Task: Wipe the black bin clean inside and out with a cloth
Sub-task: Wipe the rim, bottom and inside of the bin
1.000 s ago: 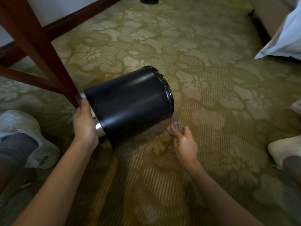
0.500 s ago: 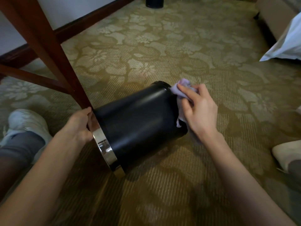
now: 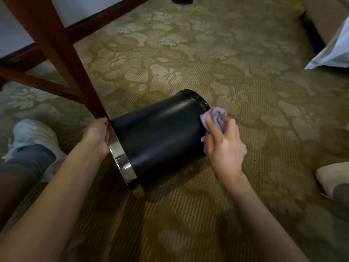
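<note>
The black bin (image 3: 160, 137) lies tilted on its side over the patterned carpet, its chrome-ringed open end toward me at the lower left and its base pointing away. My left hand (image 3: 97, 135) grips the chrome rim (image 3: 122, 163) at its upper edge. My right hand (image 3: 224, 144) holds a bunched lilac cloth (image 3: 215, 116) and presses it against the bin's outer wall near the base. The bin's inside is hidden from this angle.
A dark wooden table leg (image 3: 62, 59) with a cross brace stands just left of the bin, touching near my left hand. My shoes lie at the left (image 3: 32, 137) and right (image 3: 332, 176) edges. White bedding (image 3: 334, 52) hangs at the upper right. A dark object (image 3: 182, 0) stands far back.
My right hand lifted the cloth from the carpet up to the bin's far end and now rubs it down the side wall. The bin has tipped lower, rim toward me.
</note>
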`<state>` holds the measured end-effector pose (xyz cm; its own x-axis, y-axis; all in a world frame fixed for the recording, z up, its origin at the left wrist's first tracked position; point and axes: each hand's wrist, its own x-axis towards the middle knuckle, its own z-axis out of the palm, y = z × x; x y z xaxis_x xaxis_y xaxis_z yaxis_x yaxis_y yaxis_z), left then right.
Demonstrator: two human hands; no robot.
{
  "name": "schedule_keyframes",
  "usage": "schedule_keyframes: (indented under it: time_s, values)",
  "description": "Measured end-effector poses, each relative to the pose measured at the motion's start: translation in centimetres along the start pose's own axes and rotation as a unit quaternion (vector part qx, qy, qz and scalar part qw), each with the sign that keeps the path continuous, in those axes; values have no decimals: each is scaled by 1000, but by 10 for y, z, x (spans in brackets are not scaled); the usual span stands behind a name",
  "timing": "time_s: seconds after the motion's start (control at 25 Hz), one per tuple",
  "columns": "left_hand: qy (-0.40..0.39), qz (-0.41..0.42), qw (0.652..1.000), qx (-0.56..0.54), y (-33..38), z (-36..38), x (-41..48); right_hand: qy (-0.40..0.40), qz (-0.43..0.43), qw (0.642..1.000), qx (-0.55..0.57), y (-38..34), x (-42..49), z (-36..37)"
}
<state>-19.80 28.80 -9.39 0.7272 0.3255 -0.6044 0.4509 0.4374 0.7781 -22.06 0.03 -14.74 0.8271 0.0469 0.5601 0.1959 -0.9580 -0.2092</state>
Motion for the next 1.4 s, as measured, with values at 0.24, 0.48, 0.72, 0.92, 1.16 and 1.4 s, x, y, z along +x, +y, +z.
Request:
schedule_keyframes:
  time_s: [0.24,0.48,0.72,0.92,1.16,1.4]
  values:
    - [-6,-12,1000,1,4,-2,5,-30,65,996,50,20,-72,19]
    - [-29,51,996,-73,-5,-12,-10,-44,115,989,82,17,-80,1]
    - [59,289,950,100,-79,-13,-57,28,57,995,81,-22,45,-30]
    - [55,307,940,136,-83,-5,-58,-98,-36,994,-29,-37,72,-12]
    - [77,300,943,125,-73,-2,-42,14,53,995,79,3,-25,26]
    - [57,244,963,102,-50,-9,-19,-142,163,969,118,29,-106,36]
